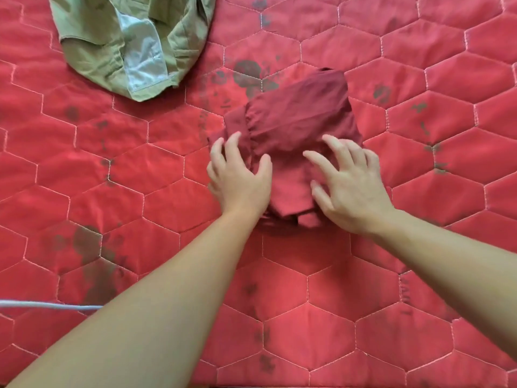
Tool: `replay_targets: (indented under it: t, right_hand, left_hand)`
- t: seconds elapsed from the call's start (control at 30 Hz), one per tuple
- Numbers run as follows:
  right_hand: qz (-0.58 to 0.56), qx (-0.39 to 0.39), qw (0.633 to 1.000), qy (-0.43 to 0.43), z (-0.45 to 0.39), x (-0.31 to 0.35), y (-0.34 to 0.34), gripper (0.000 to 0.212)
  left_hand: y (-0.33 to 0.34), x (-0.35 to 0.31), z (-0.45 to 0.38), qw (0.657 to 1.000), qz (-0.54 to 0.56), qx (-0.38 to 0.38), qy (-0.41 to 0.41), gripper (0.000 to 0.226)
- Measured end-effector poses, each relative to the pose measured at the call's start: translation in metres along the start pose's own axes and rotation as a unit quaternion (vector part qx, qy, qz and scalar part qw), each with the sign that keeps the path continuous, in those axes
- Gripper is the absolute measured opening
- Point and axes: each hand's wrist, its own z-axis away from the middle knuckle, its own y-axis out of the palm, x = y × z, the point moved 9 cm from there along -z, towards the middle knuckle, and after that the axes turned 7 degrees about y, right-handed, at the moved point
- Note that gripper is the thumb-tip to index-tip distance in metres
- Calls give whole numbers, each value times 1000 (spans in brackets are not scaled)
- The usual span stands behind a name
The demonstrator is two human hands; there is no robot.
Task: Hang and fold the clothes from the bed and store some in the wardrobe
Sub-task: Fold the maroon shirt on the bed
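Red quilted bedding (363,317), stitched in hexagons and marked with dark smudges, fills the whole view from above. Lying on it, directly under both hands, is a dark red garment (299,119) folded into a compact bundle. Its thicker, gathered part lies on the far side of the fingers; a flatter folded layer lies nearer, between the two palms. The bundle runs roughly away from the person, slanting a little to the right as it goes.

The left hand (240,177) rests on the bundle's left edge, fingers spread and only slightly bent, the fingertips touching cloth without closing round it. The right hand (349,186) lies on the bundle's right side, fingers likewise splayed and lightly curved, pressing or about to press down, holding nothing. Both hands are equally near the garment, one on each side, so either could lift it; a scoop from both sides looks the likely way to pick it up without undoing the fold.

Well beyond the left hand, far to its left, lies a crumpled olive garment (92,43) with a pale lining showing, not yet folded. Near the left forearm, at the frame's left edge, a pale cord (42,305) crosses the bedding. No wardrobe or container is in view.
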Motion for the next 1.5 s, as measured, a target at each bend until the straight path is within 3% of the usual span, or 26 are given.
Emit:
replay_targets:
  t: [0.1,0.2,0.27,0.37,0.43,0.5,0.6,0.7,0.83,1.1,1.27,1.37,1.5]
  right_hand:
    - [22,57,998,21,-23,-2,15,55]
    - [30,129,989,57,-29,-9,35,58]
    - [-31,80,993,86,-29,-12,20,56]
    - [-122,-44,972,195,-28,-43,-22,45]
    - [-159,-7,945,287,-29,-71,-23,46]
    - [-188,108,903,370,-28,-88,-7,63]
    - [-340,215,789,464,-28,-81,17,62]
    - [-436,279,688,509,-35,-70,28,67]
    - [-457,348,624,529,-35,-66,35,54]
    - [-518,306,583,547,-20,-76,36,41]
    - [-563,221,584,541,-18,-84,22,28]
    - [-630,116,592,489,-35,-82,-13,14]
    - [-774,8,519,363,-48,-74,-60,20]
  left_hand:
    - [8,28,-28,984,67,40,-161,53]
    - [9,33,-24,975,118,39,-185,52]
    - [-3,30,-12,972,140,-8,-187,59]
    - [-13,42,8,947,176,-29,-269,62]
    - [-3,50,18,914,226,24,-336,63]
    - [12,48,29,863,279,96,-411,60]
    - [27,29,30,796,351,127,-477,55]
    - [39,11,25,768,366,161,-500,53]
    - [49,14,22,773,327,176,-515,58]
    - [47,21,28,783,346,136,-499,27]
    - [32,5,15,827,362,81,-423,19]
    - [9,-28,-5,844,410,33,-343,10]
    - [-25,-66,-24,851,481,-9,-212,10]
